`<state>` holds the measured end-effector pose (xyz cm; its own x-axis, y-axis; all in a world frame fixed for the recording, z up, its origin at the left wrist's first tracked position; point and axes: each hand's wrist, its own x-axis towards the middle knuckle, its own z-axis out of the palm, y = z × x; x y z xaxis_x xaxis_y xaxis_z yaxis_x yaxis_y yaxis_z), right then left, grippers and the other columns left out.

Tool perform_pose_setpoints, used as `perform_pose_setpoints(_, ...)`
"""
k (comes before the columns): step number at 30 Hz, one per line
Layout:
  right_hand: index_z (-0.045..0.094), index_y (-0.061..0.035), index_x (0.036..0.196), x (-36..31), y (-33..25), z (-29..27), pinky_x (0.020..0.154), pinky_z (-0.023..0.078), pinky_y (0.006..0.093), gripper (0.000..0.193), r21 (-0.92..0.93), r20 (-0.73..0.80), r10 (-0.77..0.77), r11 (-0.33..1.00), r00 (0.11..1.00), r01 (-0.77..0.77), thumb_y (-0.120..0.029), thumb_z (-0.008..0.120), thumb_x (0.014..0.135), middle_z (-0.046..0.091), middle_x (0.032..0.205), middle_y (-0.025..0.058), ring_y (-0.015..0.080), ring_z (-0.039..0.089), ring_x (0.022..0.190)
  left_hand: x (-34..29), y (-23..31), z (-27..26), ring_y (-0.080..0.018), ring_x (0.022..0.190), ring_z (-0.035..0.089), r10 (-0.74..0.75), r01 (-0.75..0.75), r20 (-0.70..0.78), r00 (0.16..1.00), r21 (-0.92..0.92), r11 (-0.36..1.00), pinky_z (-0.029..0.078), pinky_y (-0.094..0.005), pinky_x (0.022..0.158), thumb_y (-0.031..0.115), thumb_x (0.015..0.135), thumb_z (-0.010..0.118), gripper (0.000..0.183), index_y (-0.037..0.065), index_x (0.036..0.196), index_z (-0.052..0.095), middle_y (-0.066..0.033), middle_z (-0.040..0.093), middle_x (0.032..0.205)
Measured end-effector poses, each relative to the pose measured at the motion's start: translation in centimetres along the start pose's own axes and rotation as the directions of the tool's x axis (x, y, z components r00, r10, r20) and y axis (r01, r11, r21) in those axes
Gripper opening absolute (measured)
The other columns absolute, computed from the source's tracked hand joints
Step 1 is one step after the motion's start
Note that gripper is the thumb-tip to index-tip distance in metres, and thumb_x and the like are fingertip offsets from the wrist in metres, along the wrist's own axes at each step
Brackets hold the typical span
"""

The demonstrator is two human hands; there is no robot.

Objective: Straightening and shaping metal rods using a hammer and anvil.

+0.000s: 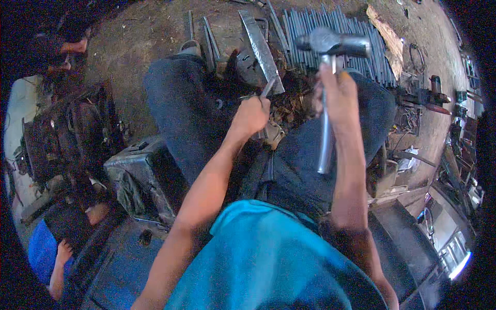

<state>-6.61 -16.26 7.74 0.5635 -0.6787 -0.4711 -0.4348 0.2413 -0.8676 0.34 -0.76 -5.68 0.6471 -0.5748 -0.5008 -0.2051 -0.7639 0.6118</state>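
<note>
My right hand [338, 98] is wrapped round the shaft of a hammer [338, 43], which is raised above my right knee. Its steel head is up at the far end and the pale handle runs down past my wrist. Closed in a fist, my left hand [251, 114] grips a short narrow metal piece [267, 88]. That piece meets the near end of a long flat metal blade [260, 49]; whether the two are one part I cannot tell. Beneath the blade lies a dark round metal block [251, 67], partly hidden.
Many thin metal rods [330, 57] lie bundled beyond my right knee, beside a strip of wood [386, 39]. A dark metal box [147, 170] stands at my left. Tools and a vise-like piece [431, 95] are at the right. Other people's limbs [63, 253] show at the left.
</note>
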Motion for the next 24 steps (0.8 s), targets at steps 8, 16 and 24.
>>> perform_pose_setpoints(8,0.050,-0.0039,0.086,-1.7,-6.5,0.3,0.038,0.034,0.0203,0.029,-0.264,-0.108,-0.577,0.801,0.809,0.537,-0.031,0.045,0.096,0.045,0.059,-0.0011,0.0078,0.042,0.044,0.2,-0.9,-0.1,-0.0476,0.078,0.059,-0.025,0.024,-0.052,0.998,-0.020,0.999,0.047,-0.0536,0.075,0.026,0.091,0.044,0.039,-0.010,0.084,0.059,-0.0327,0.059,0.077)
perform_pose_setpoints(16,0.055,0.0048,0.081,4.4,10.0,3.1,0.058,0.047,0.0486,0.028,-0.712,0.111,-0.314,0.636,0.943,0.296,-0.022,0.060,0.086,0.060,0.072,0.0275,0.0445,0.060,0.070,-0.1,0.6,-0.2,-0.0469,0.084,0.059,-0.060,0.062,0.036,0.998,-0.042,0.997,0.047,-0.0527,0.077,0.027,0.090,0.046,0.039,-0.009,0.086,0.060,-0.0335,0.059,0.082)
perform_pose_setpoints(24,0.053,-0.0046,0.075,1.1,-9.2,0.5,0.038,0.033,0.0219,0.035,-0.475,-0.083,-0.490,0.785,0.868,0.398,-0.035,0.050,0.094,0.047,0.057,-0.0008,0.0069,0.044,0.045,0.2,0.0,-0.4,-0.0475,0.080,0.059,-0.026,0.027,0.025,0.999,-0.034,0.999,0.047,-0.0532,0.077,0.028,0.091,0.043,0.042,-0.009,0.082,0.061,-0.0322,0.060,0.083)
